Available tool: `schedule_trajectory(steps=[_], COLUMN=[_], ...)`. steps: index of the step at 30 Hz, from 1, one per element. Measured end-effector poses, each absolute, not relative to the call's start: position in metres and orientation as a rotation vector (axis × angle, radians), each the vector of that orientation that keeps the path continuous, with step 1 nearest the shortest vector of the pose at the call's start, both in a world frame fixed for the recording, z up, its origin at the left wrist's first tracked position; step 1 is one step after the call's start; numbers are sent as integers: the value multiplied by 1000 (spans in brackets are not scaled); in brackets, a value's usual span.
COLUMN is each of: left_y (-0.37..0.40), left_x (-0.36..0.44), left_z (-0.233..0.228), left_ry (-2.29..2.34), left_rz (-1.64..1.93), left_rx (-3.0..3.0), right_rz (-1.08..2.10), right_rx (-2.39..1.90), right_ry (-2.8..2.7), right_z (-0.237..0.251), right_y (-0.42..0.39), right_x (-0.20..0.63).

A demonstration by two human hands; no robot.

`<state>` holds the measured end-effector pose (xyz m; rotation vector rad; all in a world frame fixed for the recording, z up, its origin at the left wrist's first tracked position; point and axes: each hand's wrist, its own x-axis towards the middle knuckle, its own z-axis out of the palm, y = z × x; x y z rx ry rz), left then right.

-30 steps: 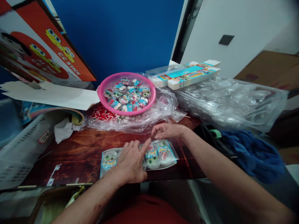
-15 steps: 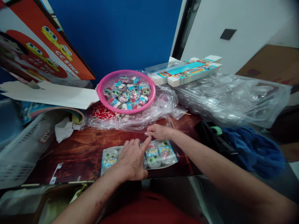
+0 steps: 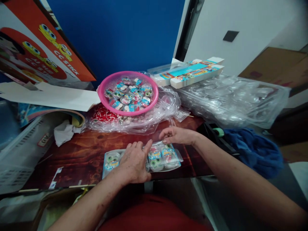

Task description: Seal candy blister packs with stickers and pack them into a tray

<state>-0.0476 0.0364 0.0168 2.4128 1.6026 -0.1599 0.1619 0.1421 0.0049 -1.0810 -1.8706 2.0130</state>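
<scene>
Tray [image 3: 166, 157] lies flat on the bench [image 3: 79, 150], at its near edge, under both hands. It is clear blister plastic with candies seated in its wells. Left hand [image 3: 133, 162] rests palm down on the middle of it, fingers spread, pressing rather than gripping. Right hand [image 3: 176, 135] pinches the far rim between thumb and fingertips. Judged light, thin and flexible, likely slippery; it would probably buckle if lifted by one corner, so hold at both long edges. Pink bowl [image 3: 106, 96] of loose candies sits beyond the hands.
</scene>
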Motion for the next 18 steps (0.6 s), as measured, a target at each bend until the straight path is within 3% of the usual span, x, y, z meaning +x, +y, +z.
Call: schedule_trajectory(steps=[13, 18], left_y=[32, 35], left_x=[-50, -50], left_z=[15, 16], left_ry=[1596, 1579], left_rz=[-76, -104], left_rx=[2404, 2412], right_rz=[1990, 2065], right_rx=[-1162, -1122], right_ry=[-1988, -1558], right_z=[0, -8], right_y=[153, 135], right_x=[167, 181])
